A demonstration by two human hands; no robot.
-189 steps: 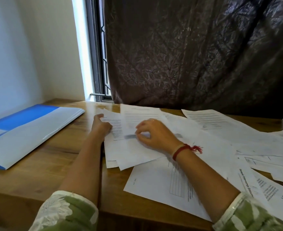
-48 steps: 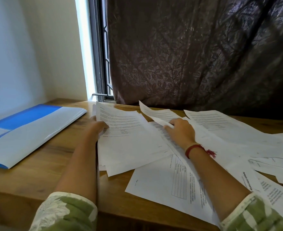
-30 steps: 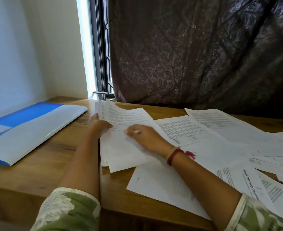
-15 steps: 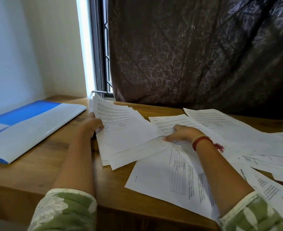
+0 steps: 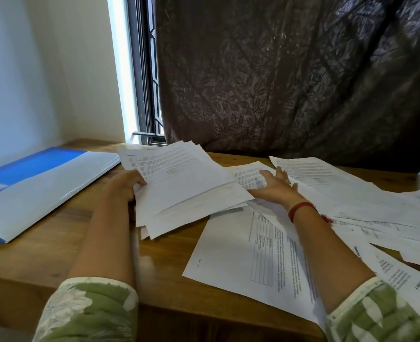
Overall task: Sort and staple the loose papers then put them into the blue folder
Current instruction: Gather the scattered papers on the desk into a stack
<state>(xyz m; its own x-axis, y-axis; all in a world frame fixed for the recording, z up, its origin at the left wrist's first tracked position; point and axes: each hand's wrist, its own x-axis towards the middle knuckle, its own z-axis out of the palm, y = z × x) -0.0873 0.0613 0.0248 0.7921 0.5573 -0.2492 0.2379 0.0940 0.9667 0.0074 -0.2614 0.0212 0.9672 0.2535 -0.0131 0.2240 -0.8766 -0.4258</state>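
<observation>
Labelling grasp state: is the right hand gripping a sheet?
No, the right hand is spread open over the loose papers; only the left hand grips the stack.

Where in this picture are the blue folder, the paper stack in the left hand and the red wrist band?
blue folder (image 5: 46, 191), head view, middle of its glossy cover.
paper stack (image 5: 184, 183), head view, centre of the top sheet.
red wrist band (image 5: 300, 209), head view, middle of the band.
</observation>
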